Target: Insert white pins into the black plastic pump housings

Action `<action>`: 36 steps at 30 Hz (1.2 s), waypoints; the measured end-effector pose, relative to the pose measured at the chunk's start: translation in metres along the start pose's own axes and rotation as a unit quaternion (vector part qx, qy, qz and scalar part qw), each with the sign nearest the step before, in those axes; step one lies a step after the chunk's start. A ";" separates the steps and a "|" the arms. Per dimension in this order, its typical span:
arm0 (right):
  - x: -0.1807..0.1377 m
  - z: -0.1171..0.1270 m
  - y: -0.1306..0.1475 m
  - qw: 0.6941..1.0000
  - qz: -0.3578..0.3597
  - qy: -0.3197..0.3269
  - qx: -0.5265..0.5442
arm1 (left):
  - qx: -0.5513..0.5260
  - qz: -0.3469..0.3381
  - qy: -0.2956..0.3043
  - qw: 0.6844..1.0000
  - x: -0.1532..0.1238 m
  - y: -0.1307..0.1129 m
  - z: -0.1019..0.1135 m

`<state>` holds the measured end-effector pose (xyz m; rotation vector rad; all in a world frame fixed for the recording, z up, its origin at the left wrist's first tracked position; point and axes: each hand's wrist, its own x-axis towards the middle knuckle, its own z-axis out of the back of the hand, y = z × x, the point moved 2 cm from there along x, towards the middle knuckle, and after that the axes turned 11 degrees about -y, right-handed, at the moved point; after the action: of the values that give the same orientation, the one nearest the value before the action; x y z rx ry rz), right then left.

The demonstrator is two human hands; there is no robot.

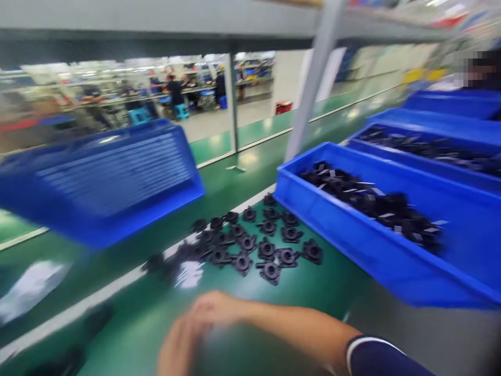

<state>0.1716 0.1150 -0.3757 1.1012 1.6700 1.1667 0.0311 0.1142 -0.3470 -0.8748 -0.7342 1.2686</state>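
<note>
My right hand point(188, 334) reaches leftward across the green bench point(313, 292) near the bottom edge, its forearm coming from a dark sleeve at the lower right. Motion smears the fingers, so I cannot tell whether they are open or closed, or whether they hold anything. Just beyond the hand lie several small black round plastic parts point(266, 245), spread flat on the bench. My left hand is out of view.
A blue bin point(391, 261) with several black parts stands tilted at the right, with more blue bins point(430, 130) behind it. A blue ribbed tray point(105, 177) sits at the left over the green belt. Near the left edge lies a white bag point(31, 287). Another person point(477, 68) is at the top right.
</note>
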 end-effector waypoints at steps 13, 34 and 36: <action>0.001 0.006 0.004 0.997 -0.042 -0.018 0.070 | -0.136 0.046 0.042 0.989 0.000 0.010 0.002; 0.005 0.007 0.009 0.887 0.172 -0.202 -0.378 | -0.093 0.057 0.012 0.994 0.001 0.021 0.000; 0.014 0.011 0.011 0.847 0.191 -0.228 -0.440 | -0.083 0.058 0.013 0.995 0.001 0.022 -0.001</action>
<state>0.1795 0.1334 -0.3696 0.9849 0.4216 1.5322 0.0214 0.1167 -0.3671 -1.0799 -0.7858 1.3090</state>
